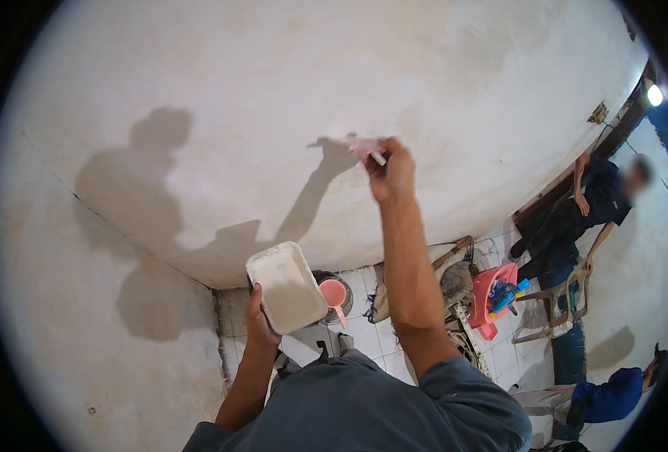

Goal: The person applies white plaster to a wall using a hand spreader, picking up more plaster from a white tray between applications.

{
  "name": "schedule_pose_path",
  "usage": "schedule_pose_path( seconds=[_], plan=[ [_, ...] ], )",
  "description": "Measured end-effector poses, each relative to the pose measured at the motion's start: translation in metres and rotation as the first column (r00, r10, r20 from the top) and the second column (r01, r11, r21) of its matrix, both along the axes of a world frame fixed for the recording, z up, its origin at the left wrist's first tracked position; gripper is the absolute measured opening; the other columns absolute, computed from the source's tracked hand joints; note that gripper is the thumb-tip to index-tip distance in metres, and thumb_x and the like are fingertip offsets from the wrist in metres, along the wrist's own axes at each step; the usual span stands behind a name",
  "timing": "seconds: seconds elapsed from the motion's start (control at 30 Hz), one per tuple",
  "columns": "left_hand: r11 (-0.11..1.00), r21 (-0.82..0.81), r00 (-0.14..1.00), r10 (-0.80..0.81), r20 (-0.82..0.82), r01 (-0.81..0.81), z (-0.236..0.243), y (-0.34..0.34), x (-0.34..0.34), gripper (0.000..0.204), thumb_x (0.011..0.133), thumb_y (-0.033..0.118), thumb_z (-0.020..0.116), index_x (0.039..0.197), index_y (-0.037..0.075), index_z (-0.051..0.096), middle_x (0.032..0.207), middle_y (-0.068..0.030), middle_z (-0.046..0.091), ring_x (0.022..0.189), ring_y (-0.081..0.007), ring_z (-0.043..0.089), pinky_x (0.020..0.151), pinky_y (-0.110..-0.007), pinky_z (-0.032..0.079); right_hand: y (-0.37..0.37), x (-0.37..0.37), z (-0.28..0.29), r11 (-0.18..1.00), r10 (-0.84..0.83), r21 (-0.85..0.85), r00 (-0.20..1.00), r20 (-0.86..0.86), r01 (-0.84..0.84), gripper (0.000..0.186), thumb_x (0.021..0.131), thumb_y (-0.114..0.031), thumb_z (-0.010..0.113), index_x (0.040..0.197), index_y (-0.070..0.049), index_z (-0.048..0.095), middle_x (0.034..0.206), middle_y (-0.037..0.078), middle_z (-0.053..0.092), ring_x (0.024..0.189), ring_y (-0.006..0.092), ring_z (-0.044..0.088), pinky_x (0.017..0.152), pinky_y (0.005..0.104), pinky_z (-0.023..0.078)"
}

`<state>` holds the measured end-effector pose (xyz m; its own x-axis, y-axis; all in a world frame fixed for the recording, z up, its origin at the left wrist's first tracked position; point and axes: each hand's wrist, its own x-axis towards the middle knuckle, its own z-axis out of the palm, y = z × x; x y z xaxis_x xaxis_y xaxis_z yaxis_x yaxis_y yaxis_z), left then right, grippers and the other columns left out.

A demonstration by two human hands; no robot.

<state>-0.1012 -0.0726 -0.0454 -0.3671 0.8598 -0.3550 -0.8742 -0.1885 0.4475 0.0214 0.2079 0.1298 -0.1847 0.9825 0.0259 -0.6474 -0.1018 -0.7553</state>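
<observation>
My left hand (259, 325) grips the side of a shallow white rectangular tray (273, 251), held tilted in front of my body. Its inside is pale, and I cannot tell how much it holds. My raised right hand (395, 175) is closed around a small tool with a short white handle (379, 158). The tool's pinkish-white head (362, 145) is blurred and meets, or nearly meets, the pale plastered wall (273, 98). My shadow falls on the wall to the left.
Below the tray, a pink dipper (334, 292) rests over a dark round container (347, 303). A pink plastic seat (490, 294) with a blue object, a cloth-like heap (456, 282) and a chair (579, 297) stand right. Two people (605, 200) are beyond, one in blue (612, 395).
</observation>
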Motion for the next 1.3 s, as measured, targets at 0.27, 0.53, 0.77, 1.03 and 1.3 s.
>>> schedule_pose_path(
  seconds=[0.27,0.53,0.77,1.03,1.3],
  plan=[
    [1.000,-0.014,0.998,-0.018,-0.067,0.017,-0.019,-0.002,0.002,0.053,0.101,0.039,0.049,0.138,0.000,0.047,0.130,-0.0154,0.060,0.117,-0.0281,0.061,0.100,-0.042,0.049,-0.042,0.035,-0.093,0.992,0.052,-0.119,0.996,0.074,-0.043,0.020,0.092,-0.011,0.047,0.105,-0.001,0.059,0.092,0.014,0.067,0.083,0.0234,0.066,0.073,0.0388,0.058],
    [1.000,-0.018,0.995,-0.007,-0.098,0.005,-0.002,-0.001,0.002,0.054,0.101,0.038,0.049,0.136,-0.003,0.048,0.129,-0.0162,0.061,0.115,-0.0281,0.063,0.100,-0.042,0.050,0.037,0.009,-0.027,0.994,-0.090,-0.066,0.995,-0.053,0.086,0.013,0.089,-0.006,0.047,0.080,-0.003,0.055,0.078,0.011,0.057,0.078,0.0279,0.061,0.076,0.0410,0.055],
    [0.999,0.022,0.998,-0.038,-0.050,0.039,-0.018,-0.012,0.002,0.054,0.101,0.039,0.048,0.138,0.000,0.047,0.132,-0.0156,0.059,0.119,-0.0290,0.060,0.103,-0.043,0.048,-0.003,0.029,0.068,0.975,-0.103,0.182,0.986,-0.130,0.126,0.016,0.091,-0.005,0.051,0.102,0.003,0.060,0.092,0.014,0.066,0.077,0.0216,0.065,0.064,0.0328,0.056],
    [0.999,-0.038,0.995,-0.033,-0.093,0.030,-0.018,-0.010,-0.002,0.055,0.101,0.041,0.049,0.137,0.000,0.048,0.130,-0.0152,0.060,0.118,-0.0278,0.061,0.102,-0.043,0.049,-0.030,0.019,0.007,0.534,-0.800,0.838,0.388,0.457,0.113,0.017,0.079,-0.001,0.066,0.087,-0.005,0.052,0.087,0.009,0.058,0.077,0.0187,0.062,0.061,0.0319,0.049],
    [1.000,-0.005,0.996,0.017,-0.091,-0.017,-0.018,-0.011,-0.005,0.053,0.101,0.040,0.050,0.138,0.002,0.048,0.131,-0.0132,0.060,0.119,-0.0269,0.060,0.102,-0.041,0.048,0.027,0.025,-0.043,-0.065,-0.928,0.807,0.332,0.167,-0.587,0.032,0.075,-0.020,0.073,0.103,-0.007,0.063,0.105,0.012,0.061,0.097,0.0310,0.061,0.084,0.0432,0.049]
  ],
)
